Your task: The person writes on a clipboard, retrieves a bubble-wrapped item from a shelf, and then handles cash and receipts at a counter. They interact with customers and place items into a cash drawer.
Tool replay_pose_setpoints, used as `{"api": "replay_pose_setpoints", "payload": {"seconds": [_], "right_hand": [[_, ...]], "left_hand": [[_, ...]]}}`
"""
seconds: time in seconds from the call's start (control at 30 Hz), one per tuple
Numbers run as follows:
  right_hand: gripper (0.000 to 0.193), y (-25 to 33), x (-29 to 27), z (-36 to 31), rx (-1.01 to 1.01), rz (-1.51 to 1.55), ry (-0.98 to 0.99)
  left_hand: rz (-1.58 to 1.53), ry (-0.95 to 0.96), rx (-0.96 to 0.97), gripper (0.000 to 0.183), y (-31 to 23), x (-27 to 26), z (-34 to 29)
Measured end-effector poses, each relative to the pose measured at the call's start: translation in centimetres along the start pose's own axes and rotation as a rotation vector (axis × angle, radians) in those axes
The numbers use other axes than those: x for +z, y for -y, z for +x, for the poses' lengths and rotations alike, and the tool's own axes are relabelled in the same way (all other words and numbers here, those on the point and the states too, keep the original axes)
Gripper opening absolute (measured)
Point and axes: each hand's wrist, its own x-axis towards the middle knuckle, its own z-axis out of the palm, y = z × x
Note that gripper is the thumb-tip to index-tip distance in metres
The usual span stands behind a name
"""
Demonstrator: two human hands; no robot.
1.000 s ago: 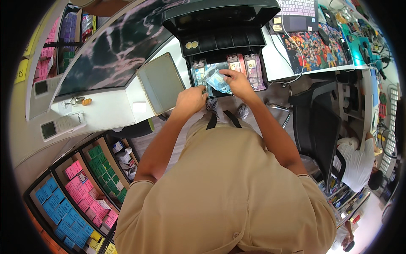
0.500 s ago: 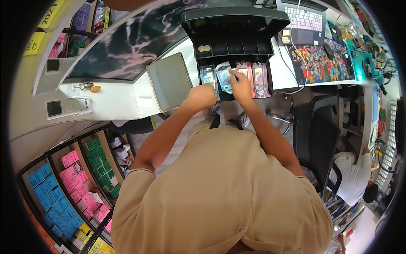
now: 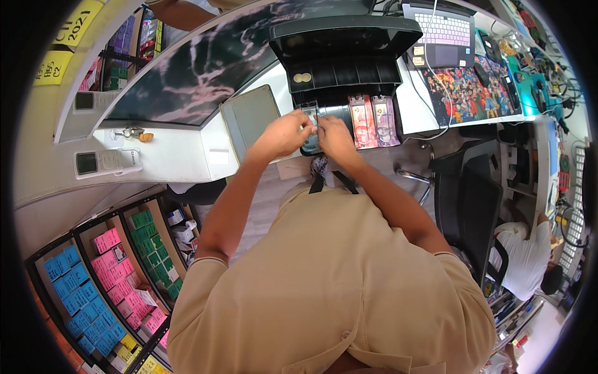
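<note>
Both hands, left hand (image 3: 283, 134) and right hand (image 3: 333, 136), are pinching a bluish paper banknote (image 3: 311, 117) in a narrow grip, just above the open black plastic cash drawer (image 3: 349, 71).

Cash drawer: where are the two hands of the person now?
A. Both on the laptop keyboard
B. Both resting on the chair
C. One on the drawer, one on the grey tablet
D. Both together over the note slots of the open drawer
D: the left hand and right hand meet over the drawer, at its note slots, beside the pink notes.
</note>
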Motion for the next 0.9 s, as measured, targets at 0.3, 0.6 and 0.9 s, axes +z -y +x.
{"api": "replay_pose_setpoints", "payload": {"seconds": [0.3,0.6,0.9], "right_hand": [[0.022,-6.6,-8.4,-1.9,0.098,-0.121,-0.134],[0.029,-7.7,-17.3,-5.3,-0.03,-0.677,0.545],[0.022,-10.7,-16.8,-4.1,0.1,-0.5,0.452]], "left_hand": [[0.159,-0.068,-0.011,0.023,1.8,7.3,-2.3],[-0.104,-0.116,0.042,0.023,-2.9,7.3,-3.9],[-0.139,-0.101,0.255,0.02,-8.1,10.0,0.4]]}}
